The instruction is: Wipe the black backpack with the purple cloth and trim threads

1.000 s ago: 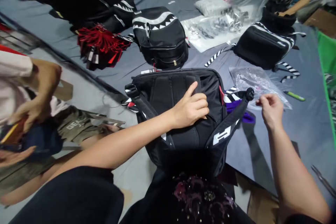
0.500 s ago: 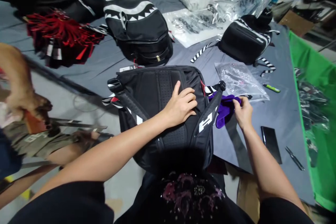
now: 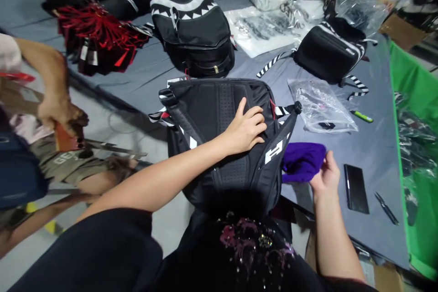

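Note:
A black backpack [image 3: 226, 105] lies in front of me with its padded back panel and straps facing up. My left hand [image 3: 247, 127] rests on that panel, fingers spread and lying flat. To the right of the backpack, my right hand [image 3: 326, 174] grips a purple cloth [image 3: 303, 160] by its right side. The cloth's left end meets the edge of the bag's shoulder strap. Just beyond it, a clear plastic bag [image 3: 320, 102] lies on the grey-covered table [image 3: 376, 146].
Farther back are a black backpack with white teeth [image 3: 191, 27], a smaller black bag [image 3: 330, 52] and red-corded tags [image 3: 99, 41]. A phone [image 3: 356, 188], tweezers-like tool [image 3: 386, 208] and green cutter [image 3: 362, 116] lie right. Another person's hand [image 3: 63, 114] holds an orange phone.
My right hand has turned and moved down with the purple cloth, which is now more spread out. My left hand stays on the panel. Another person appears at the far right with clear plastic.

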`<state>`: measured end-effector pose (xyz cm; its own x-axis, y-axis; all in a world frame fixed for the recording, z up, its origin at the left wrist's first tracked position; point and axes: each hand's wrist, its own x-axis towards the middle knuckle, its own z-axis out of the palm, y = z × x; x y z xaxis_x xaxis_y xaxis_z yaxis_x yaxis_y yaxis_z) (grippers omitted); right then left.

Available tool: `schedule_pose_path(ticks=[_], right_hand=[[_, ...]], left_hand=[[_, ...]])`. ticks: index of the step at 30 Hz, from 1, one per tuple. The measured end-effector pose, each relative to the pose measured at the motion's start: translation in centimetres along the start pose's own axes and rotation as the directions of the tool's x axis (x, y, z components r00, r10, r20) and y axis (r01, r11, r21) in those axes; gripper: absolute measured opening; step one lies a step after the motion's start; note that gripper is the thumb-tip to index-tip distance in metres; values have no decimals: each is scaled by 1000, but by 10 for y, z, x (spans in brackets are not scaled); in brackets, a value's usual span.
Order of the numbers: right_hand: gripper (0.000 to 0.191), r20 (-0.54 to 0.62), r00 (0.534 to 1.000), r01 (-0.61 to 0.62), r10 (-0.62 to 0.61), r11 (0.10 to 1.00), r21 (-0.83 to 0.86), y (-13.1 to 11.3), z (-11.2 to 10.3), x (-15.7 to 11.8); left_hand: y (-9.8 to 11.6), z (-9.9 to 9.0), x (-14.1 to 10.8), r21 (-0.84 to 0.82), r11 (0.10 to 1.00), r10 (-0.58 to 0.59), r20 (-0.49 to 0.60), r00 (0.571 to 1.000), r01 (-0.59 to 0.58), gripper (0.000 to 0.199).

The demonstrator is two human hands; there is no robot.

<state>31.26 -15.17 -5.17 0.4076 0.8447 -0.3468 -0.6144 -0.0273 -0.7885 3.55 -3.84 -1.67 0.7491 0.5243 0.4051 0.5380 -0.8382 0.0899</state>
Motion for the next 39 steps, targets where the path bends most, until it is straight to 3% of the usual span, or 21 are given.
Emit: schedule_pose_path(ticks=[2, 3, 5, 7, 9, 11, 12, 14, 16, 19, 22, 24, 27, 31, 37, 39], right_hand=[[20, 55, 981, 186, -188, 982, 38, -8, 32, -11], [17, 88, 948, 303, -305, 952, 34, -12, 51, -14], [13, 167, 851, 515, -498, 854, -76, -12, 90, -17], [16, 340, 737, 675, -584, 660, -330, 6, 120, -15], [28, 633, 618, 784, -467, 306, -540, 32, 131, -8], [40, 839, 502, 851, -208, -51, -522, 55, 121, -1], [46, 885, 454, 869, -101, -171, -465, 62, 110, 1], [53, 920, 392, 876, 12, -311, -369, 66, 83, 1], [54, 932, 362, 862, 30, -391, -322, 62, 62, -3], [52, 922, 386, 822, 41, -469, -323, 56, 56, -8], [44, 889, 456, 787, 45, -487, -379, 60, 73, -11], [45, 877, 478, 780, 48, -482, -399, 64, 80, -12], [50, 866, 497, 765, 51, -498, -410, 69, 74, -18], [47, 829, 558, 712, 42, -537, -452, 72, 67, -21], [49, 839, 541, 749, 54, -485, -451, 72, 69, -21], [44, 825, 560, 746, 72, -477, -464, 71, 66, -23]], left_hand=[[2, 1, 2, 1, 1000, -22, 5, 1000, 22, 28], [3, 2, 2, -11, 999, -31, 2, 1000, 31, 27], [4, 4, 1, -50, 998, -34, -16, 999, 33, 23], [2, 8, -3, -78, 997, -25, -47, 999, 21, 18], [-1, 13, -9, -82, 996, -28, -94, 995, 20, 12], [-4, 21, -14, -77, 997, -41, -135, 990, 30, 12], [-5, 24, -16, -74, 997, -41, -146, 988, 31, 13], [-4, 31, -17, -69, 998, -16, -157, 987, 5, 16], [-1, 36, -16, -71, 997, 17, -164, 986, -29, 17], [-1, 41, -11, -93, 993, 49, -170, 984, -66, 16], [-5, 45, -11, -98, 994, 40, -176, 984, -58, 17], [-9, 50, -12, -87, 995, 23, -186, 982, -40, 18], [-12, 56, -13, -73, 996, 41, -191, 981, -56, 14], [-10, 62, -10, -98, 995, 17, -187, 982, -36, 13], [-10, 67, -11, -108, 994, -22, -202, 979, 0, 12], [-10, 67, -10, -108, 994, -13, -208, 978, -10, 14]])
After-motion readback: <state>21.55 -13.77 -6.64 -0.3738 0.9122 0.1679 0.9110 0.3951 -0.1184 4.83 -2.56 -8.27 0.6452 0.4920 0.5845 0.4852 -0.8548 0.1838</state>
